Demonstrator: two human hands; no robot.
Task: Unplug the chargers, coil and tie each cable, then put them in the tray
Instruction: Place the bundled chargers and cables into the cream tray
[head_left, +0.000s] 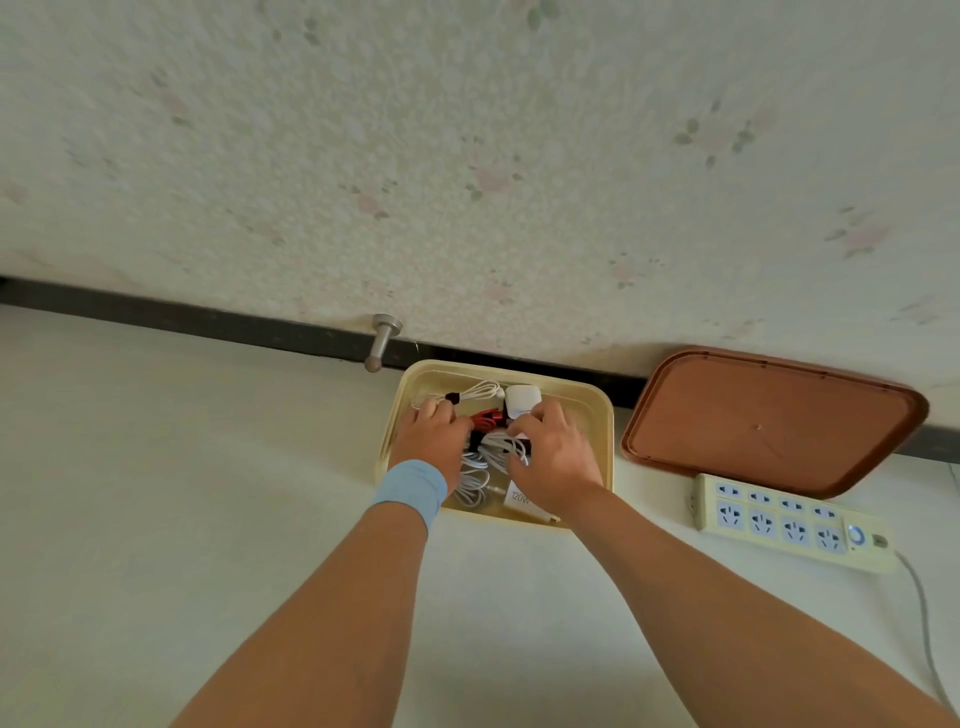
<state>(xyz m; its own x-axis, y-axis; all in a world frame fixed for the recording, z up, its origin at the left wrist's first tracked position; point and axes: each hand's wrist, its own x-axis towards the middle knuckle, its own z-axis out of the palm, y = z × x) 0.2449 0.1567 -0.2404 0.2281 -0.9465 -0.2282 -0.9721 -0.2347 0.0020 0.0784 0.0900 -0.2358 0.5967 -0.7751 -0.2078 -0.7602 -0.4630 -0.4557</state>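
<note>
This is a room in a home, seen at floor level. Wallpaper (467, 156) with faint pink-and-green flowers fills the upper half of the frame, edged below by dark skirting (156, 314). A metal doorstop (383, 340) juts out at centre. On the pale floor (156, 467) lie a yellow tray (605, 415) of chargers (522, 399), a brown tray (769, 421) and a power strip (789, 522).

I work from a single head-mounted wide-angle view. It faces forward and down along both forearms (332, 597); left hand (434, 436) and right hand (556, 460) sit mid-frame, the wall (467, 156) just beyond them.
</note>
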